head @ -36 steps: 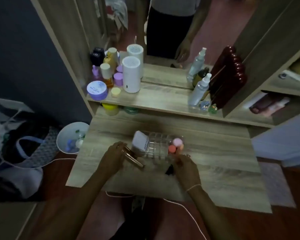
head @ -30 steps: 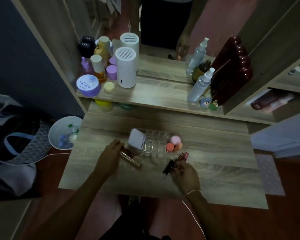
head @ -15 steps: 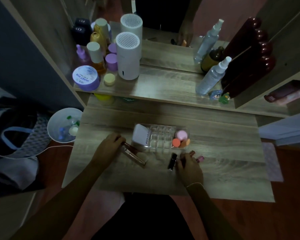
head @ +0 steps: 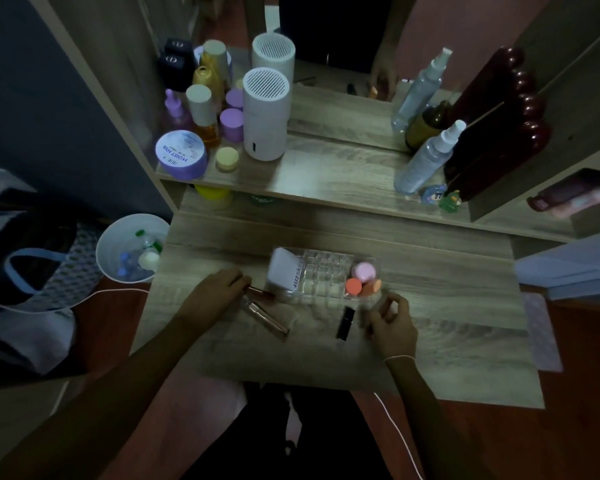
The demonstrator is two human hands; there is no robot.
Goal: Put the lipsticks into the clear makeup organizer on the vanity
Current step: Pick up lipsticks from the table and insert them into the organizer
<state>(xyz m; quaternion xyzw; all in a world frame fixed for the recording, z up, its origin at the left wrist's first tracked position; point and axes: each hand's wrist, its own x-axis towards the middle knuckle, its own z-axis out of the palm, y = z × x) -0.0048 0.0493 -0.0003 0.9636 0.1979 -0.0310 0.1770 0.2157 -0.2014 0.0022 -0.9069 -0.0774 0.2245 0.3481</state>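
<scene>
The clear makeup organizer (head: 326,277) sits mid-table with a white tube (head: 286,273) in its left end and pink and orange sponges (head: 359,278) in its right end. My left hand (head: 215,294) lies left of it, fingers closed on a thin reddish lip tube (head: 262,292) that points at the organizer. A longer clear, gold-tipped lip tube (head: 265,316) lies on the wood just below that hand. A black lipstick (head: 345,322) lies in front of the organizer. My right hand (head: 392,323) is right of it, fingers curled and blurred; whether it holds anything is unclear.
The upper shelf (head: 326,181) carries jars, bottles, a white cylinder (head: 265,112), spray bottles (head: 426,157) and a dark red object (head: 492,126) before a mirror. A white bin (head: 129,249) stands on the floor at left. A white cable (head: 399,434) hangs near the table's front edge.
My right hand has lifted off the table and moved right and up toward the organizer's right end; the pink lipsticks beside it are no longer visible. The left hand has barely moved.
</scene>
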